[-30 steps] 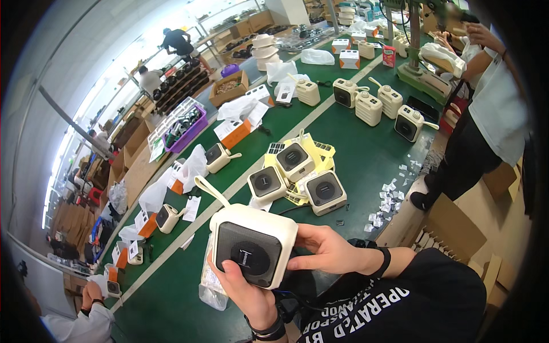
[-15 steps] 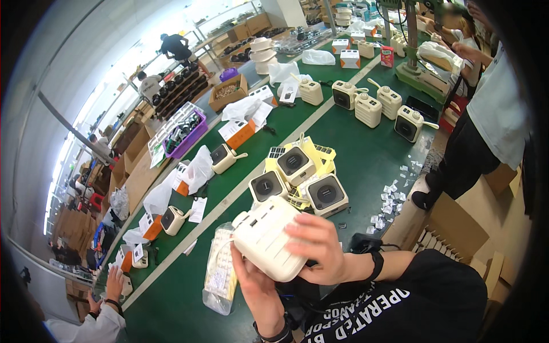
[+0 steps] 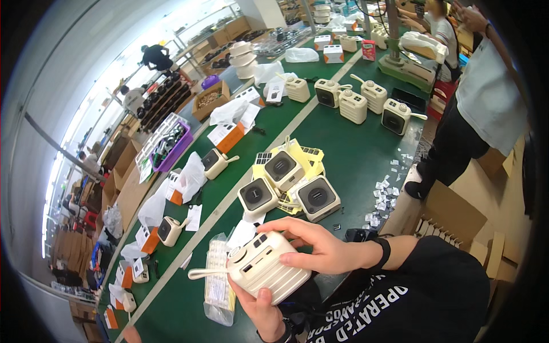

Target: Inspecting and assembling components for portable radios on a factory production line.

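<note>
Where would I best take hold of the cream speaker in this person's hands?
Probably by the outer end of its loop strap, coming from the left: it sticks out that way, clear of the left hand and right hand, which hold the cream speaker by its body.

Speaker (image 3: 267, 267) of seemingly matt plastic

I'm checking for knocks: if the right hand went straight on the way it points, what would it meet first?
The cream portable speaker, which the right hand touches; past it, perhaps the clear plastic bag, though depth is unclear.
</note>
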Available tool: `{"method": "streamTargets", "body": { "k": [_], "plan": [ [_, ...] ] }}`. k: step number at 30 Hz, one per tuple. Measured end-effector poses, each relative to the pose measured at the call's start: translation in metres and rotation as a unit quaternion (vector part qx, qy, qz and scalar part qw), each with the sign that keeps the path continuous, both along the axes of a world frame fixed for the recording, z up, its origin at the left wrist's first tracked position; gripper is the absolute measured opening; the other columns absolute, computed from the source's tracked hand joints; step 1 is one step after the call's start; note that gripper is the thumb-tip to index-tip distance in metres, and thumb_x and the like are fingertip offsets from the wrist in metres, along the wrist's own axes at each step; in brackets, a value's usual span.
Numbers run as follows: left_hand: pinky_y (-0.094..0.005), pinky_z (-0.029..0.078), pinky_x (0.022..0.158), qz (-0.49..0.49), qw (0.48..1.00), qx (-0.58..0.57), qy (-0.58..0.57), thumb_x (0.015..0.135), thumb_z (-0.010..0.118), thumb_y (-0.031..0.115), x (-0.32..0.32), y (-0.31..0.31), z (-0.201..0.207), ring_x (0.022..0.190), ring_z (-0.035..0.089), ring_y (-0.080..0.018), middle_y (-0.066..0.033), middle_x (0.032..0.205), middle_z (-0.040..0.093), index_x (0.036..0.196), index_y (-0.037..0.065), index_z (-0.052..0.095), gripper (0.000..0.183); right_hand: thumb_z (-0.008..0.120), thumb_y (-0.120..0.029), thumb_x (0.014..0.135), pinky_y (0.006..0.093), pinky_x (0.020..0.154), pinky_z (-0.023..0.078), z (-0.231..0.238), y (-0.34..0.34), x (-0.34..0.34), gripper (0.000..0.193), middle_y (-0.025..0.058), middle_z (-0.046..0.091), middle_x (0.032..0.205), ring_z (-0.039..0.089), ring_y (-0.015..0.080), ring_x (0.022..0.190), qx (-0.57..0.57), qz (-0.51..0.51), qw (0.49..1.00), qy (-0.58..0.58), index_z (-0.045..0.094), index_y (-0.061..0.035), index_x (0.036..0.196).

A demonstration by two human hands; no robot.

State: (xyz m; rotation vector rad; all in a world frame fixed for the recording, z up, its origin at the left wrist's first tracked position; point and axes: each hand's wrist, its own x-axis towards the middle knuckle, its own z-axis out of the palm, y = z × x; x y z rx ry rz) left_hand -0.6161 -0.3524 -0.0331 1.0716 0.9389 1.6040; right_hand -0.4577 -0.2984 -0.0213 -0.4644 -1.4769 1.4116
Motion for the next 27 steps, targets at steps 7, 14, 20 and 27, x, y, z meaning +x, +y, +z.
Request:
{"method": "streamTargets", "body": {
  "k": [7,14,20,27],
  "plan": [
    [-0.0370,0.039,0.095,0.040,0.999,-0.020,0.028,0.070,0.063,0.027,-0.021,0.004,-0.023,0.114,0.046,-0.0300,-0.0198,0.127,0.040,0.136,0.000,0.021,0.083,0.057,-0.021,0.088,0.0207,0.065,0.043,0.003,0.024,-0.016,0.026,0.0025,0.053,0.081,0.048,0.0039,0.072,-0.085,0.023,0.996,-0.030,0.046,-0.0032,0.104],
    [-0.0383,0.025,0.103,-0.006,0.994,-0.055,0.094,0.084,0.054,0.010,-0.045,-0.003,-0.028,0.128,0.026,-0.0281,-0.0205,0.140,0.021,0.140,-0.002,0.005,0.075,0.074,-0.026,0.065,0.0330,0.085,0.044,0.009,0.071,-0.022,0.066,0.0193,0.055,0.107,0.055,0.0286,0.100,0.226,0.051,0.929,-0.287,0.046,0.0021,0.118],
    [-0.0356,0.036,0.096,0.047,0.994,0.046,0.083,0.090,0.048,0.020,-0.079,-0.009,-0.014,0.117,0.041,-0.0287,-0.0204,0.134,0.029,0.140,-0.002,0.006,0.068,0.079,-0.026,0.056,0.0386,0.078,0.047,0.002,0.251,-0.056,0.065,0.0206,0.053,0.098,0.056,0.0329,0.092,0.157,-0.363,0.842,-0.368,0.044,0.0033,0.102],
    [-0.0360,0.040,0.093,0.120,0.992,-0.013,0.036,0.092,0.044,0.022,-0.100,-0.018,-0.020,0.111,0.048,-0.0294,-0.0212,0.130,0.035,0.137,-0.003,0.016,0.059,0.069,-0.020,0.070,0.0404,0.083,0.046,-0.077,0.352,-0.056,0.063,0.0206,0.047,0.113,0.052,0.0355,0.101,0.123,-0.558,0.637,-0.517,0.038,0.0025,0.120]
  ]
}}
